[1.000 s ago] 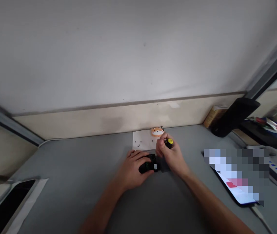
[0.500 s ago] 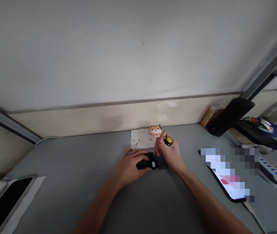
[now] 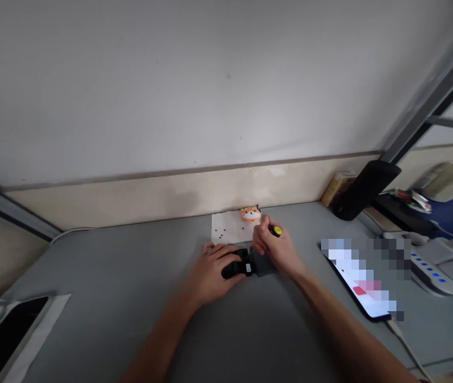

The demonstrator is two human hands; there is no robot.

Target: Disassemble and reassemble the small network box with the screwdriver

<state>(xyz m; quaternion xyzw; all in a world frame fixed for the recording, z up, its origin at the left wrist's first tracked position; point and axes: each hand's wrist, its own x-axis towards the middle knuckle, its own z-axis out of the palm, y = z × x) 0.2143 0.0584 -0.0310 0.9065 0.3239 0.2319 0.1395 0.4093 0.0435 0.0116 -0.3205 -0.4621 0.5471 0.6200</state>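
Note:
My left hand (image 3: 216,271) is wrapped over a small black device (image 3: 234,268) lying on the desk, its thumb and fingers on either side. The device bears a small white label, and its kind is unclear. A flat dark grey piece (image 3: 263,264) adjoins its right side, partly under my right hand (image 3: 278,247). That hand is closed around a screwdriver (image 3: 277,231) with a black handle and yellow end; its tip is hidden by my fingers. Behind the device, a white paper (image 3: 230,234) carries several tiny dark bits that look like screws.
An orange-and-white animal-faced case (image 3: 251,214) rests on the paper's back edge. To the right are a lit phone (image 3: 360,290) on a cable, a black cylinder (image 3: 364,191), a small box (image 3: 338,186) and a power strip (image 3: 429,274). A dark-screened tablet (image 3: 13,340) lies at left.
The view has shifted slightly, moving the right-hand objects leftward in the picture. Both hands keep their holds, and more of the dark grey piece shows beside my right hand.

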